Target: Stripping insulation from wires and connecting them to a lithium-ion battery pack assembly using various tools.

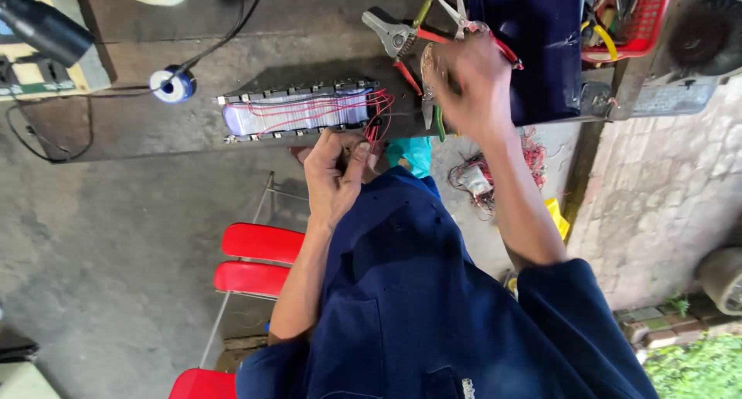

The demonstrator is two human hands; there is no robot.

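A long battery pack wrapped in pale film, with thin red wires running along it, lies on the dark workbench. My left hand is at the pack's near right end, its fingers pinching the bundle of red wires there. My right hand is blurred by motion over a cluster of hand tools: red-handled pliers, a grey wire stripper and a green-handled tool. Whether it grips one of them is unclear.
A spool of solder wire sits left of the pack, with a black cable trailing. A dark blue box and a red basket stand at the right. Red stool slats and a wire tangle are below.
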